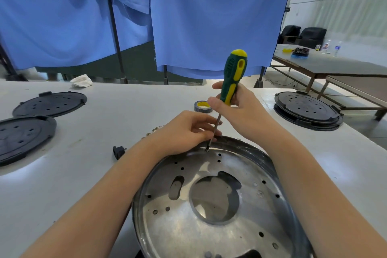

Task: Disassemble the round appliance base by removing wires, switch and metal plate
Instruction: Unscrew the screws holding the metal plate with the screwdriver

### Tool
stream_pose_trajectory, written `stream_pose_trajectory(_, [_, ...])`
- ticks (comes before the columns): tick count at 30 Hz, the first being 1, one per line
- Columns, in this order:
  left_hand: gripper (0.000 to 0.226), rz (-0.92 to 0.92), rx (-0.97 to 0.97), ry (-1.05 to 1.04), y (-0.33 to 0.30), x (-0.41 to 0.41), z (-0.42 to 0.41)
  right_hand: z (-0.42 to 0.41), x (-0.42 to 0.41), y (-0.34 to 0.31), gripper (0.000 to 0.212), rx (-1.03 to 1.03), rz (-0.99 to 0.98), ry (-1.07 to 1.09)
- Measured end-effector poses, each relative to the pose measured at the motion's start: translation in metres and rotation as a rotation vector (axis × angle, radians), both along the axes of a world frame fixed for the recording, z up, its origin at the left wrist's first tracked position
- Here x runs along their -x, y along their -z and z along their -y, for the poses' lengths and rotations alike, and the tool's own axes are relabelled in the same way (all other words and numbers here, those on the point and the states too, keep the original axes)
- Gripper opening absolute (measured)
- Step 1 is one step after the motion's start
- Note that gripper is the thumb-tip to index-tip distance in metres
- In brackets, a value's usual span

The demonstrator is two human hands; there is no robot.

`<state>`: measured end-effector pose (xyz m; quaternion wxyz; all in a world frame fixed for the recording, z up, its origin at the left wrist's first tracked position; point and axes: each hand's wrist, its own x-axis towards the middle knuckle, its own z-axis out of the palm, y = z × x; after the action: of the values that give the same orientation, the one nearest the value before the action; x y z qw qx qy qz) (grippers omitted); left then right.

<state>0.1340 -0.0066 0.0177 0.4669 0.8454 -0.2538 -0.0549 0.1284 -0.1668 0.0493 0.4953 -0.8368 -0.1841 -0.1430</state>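
- Head view: the round appliance base (278, 176) runs off the bottom edge; left hand (184, 132) hides its rim at 11 o'clock, fingers curled pinching the screwdriver (231, 81) shaft.
- Right hand (236, 107) grips the handle; the screwdriver's long axis is near-upright, tip down on the metal plate (178, 226), handle leaning toward 1 o'clock.

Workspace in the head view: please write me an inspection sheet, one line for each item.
Surface: white table, some marks.
Job's things: metal plate sits in round base; screwdriver tip at a screw near the far rim.
Clutter: black covers left, stacked bases right, tape roll, black plug, crumpled cloth.
Grips: right hand holds the screwdriver handle; left hand steadies its shaft.
Cables: nothing seen on this table.
Surroundings: blue curtains, second table with bottles.
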Motion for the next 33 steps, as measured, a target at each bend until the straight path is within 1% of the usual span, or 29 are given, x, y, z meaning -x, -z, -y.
stream_pose_trajectory(3, [0.023,0.02,-0.009,0.0,-0.0003,0.0001,-0.001,-0.0005,-0.0009,0.0008,0.028,0.005,0.003,-0.004])
stream_pose_trajectory(6, [0.012,0.082,-0.002,-0.063,0.0005,-0.0009,-0.0005,-0.0004,-0.0015,0.0003,0.033,-0.009,0.014,-0.005])
stream_pose_trajectory(8, [0.012,0.126,0.007,-0.111,0.0019,-0.003,-0.001,0.0,-0.0013,-0.0006,0.033,-0.027,0.019,-0.008])
stream_pose_trajectory(11, [0.014,0.16,0.007,-0.16,0.0046,-0.0058,-0.0023,0.0005,-0.002,-0.0003,0.018,-0.029,0.036,-0.015])
stream_pose_trajectory(13, [0.014,0.169,0.004,-0.177,0.0065,-0.0068,-0.0026,-0.0003,-0.0023,0.001,0.014,-0.014,0.038,-0.031])
stream_pose_trajectory(18, [0.014,0.172,-0.034,-0.147,0.0066,-0.0068,-0.0011,-0.0015,-0.002,0.0031,0.022,0.021,0.023,-0.077])
stream_pose_trajectory(22, [0.007,0.173,-0.057,-0.109,0.0056,-0.0062,0.0003,-0.0033,-0.0023,0.0045,0.01,0.072,0.023,-0.084])
stream_pose_trajectory(24, [0.012,0.173,-0.059,-0.086,0.0045,-0.0054,0.0011,-0.0037,-0.003,0.005,0.007,0.103,0.025,-0.076])
stream_pose_trajectory(28, [0.02,0.132,-0.014,-0.048,0.004,-0.0043,-0.0007,-0.0031,-0.0023,0.003,0.014,0.028,-0.028,-0.092])
stream_pose_trajectory(33, [0.01,0.172,-0.018,-0.105,0.0039,-0.0052,-0.0011,-0.0032,-0.0003,-0.0004,0.022,-0.024,-0.036,-0.082])
